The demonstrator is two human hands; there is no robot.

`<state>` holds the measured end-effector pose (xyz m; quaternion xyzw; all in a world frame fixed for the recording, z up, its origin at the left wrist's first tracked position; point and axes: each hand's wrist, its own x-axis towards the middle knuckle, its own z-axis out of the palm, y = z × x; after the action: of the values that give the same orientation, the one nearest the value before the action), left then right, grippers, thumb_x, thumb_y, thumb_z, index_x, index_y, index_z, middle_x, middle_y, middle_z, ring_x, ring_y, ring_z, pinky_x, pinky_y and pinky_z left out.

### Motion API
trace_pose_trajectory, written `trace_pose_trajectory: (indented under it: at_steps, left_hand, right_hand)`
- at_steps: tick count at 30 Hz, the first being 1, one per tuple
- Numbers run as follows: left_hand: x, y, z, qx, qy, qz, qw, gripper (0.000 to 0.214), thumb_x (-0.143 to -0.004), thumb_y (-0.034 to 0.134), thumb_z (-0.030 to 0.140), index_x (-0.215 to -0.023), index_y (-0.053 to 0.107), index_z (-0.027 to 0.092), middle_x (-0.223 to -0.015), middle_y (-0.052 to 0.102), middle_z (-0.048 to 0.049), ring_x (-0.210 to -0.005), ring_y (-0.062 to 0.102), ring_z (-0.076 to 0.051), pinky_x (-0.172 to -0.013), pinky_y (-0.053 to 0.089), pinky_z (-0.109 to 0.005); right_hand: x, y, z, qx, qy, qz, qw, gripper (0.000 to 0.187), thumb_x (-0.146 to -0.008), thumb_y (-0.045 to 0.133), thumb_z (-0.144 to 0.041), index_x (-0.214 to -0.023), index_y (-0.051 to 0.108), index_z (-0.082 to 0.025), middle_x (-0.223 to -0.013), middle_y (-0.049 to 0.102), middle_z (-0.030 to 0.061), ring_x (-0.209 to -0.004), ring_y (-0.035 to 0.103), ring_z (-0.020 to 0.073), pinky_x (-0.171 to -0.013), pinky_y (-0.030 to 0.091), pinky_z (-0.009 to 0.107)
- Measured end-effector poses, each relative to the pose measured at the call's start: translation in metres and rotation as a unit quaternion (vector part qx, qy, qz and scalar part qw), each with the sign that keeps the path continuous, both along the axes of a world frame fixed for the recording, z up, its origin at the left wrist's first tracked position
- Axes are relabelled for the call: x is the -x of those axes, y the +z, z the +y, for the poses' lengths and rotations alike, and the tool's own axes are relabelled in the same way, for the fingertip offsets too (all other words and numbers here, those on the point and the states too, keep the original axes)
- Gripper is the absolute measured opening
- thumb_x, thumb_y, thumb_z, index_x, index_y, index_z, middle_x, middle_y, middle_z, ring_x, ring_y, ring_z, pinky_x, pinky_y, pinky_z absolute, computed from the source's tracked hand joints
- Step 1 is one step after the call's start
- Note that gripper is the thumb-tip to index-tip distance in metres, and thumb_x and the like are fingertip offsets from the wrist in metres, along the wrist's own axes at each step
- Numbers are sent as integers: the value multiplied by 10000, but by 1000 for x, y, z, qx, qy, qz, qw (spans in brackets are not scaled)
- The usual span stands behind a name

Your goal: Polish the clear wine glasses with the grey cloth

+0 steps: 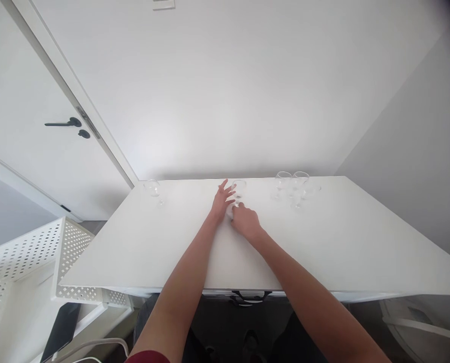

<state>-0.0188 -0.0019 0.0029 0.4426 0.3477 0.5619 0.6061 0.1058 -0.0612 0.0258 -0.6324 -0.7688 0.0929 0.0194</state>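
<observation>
From the head view, the work centres on a stemmed glass (239, 190) in the middle of the frame, near the back of the white table (172, 242) and a little in front of the wall (232, 91). Its bowl points up, mouth toward the top of the picture. The left hand (221, 200) is at the left of the bowl with its fingers spread wide, reaching beside the glass without closing on it. The right hand (246, 220), just right of and below the bowl, has its fingers curled in around the stem and seems to have hold of the glass low down. Clear glass on a white top shows poorly, so whether the pale patch under the right fingers is the foot or something else is hard to tell.

Left of centre, one glass (152, 188) stands alone near the back edge, well apart from the hands. Right of centre is a close group of glasses (283, 182), their outlines overlapping too much for a sure count. As for progress, the middle glass looks to be mid-handling: the right-hand grip appears made, while letting go is not yet done. The lone glass and the group are untouched by either hand
</observation>
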Motion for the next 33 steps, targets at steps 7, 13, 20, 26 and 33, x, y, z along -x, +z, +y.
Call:
trace_pose_trajectory:
  at_steps: [7, 13, 20, 26, 33]
  left_hand:
    - [1, -14, 11, 55, 7, -14, 998, 724, -979, 310, 776, -1212, 713, 223, -1327, 680, -142, -1067, 640, -229, -843, 517, -334]
    - [0, -9, 8, 63, -23, -14, 998, 719, -1009, 306, 726, -844, 724, 165, -768, 605, -82, -681, 543, -148, -665, 449, -285]
    - [1, -5, 4, 72, -51, -31, 996, 658, -950, 540, 694, -562, 277, 232, -575, 178, 52, -464, 223, -93, -458, 240, -287]
    - [2, -8, 7, 73, -73, -41, 994, 648, -960, 573, 646, -566, 264, 234, -563, 164, 55, -448, 208, -87, -440, 199, -282]
    - [0, -8, 3, 62, -96, -6, 993, 573, -957, 667, 425, -581, 275, 241, -567, 189, 49, -454, 241, -96, -460, 173, -287]
  right_hand:
    - [-92, -20, -42, -19, -45, 27, 998, 483, -992, 421, -330, -1457, 533, -266, -1690, 364, 82, -1069, 718, 257, -830, 566, 389]
    - [-152, -23, -54, -13, -85, 36, 996, 530, -1015, 363, -388, -1521, 508, -330, -1710, 343, -14, -1193, 681, 268, -898, 579, 416]
    - [-158, -26, -39, -8, -111, 0, 994, 576, -1000, 384, -400, -1563, 475, -316, -1718, 327, 30, -1138, 698, 284, -919, 561, 438]
    - [-159, -27, -32, -9, -129, -4, 992, 590, -996, 392, -402, -1570, 466, -285, -1716, 328, 61, -1140, 697, 296, -937, 545, 441]
    - [-159, -26, -24, -7, -129, -9, 992, 586, -1002, 380, -399, -1567, 463, -264, -1717, 320, 82, -1108, 712, 284, -897, 549, 420]
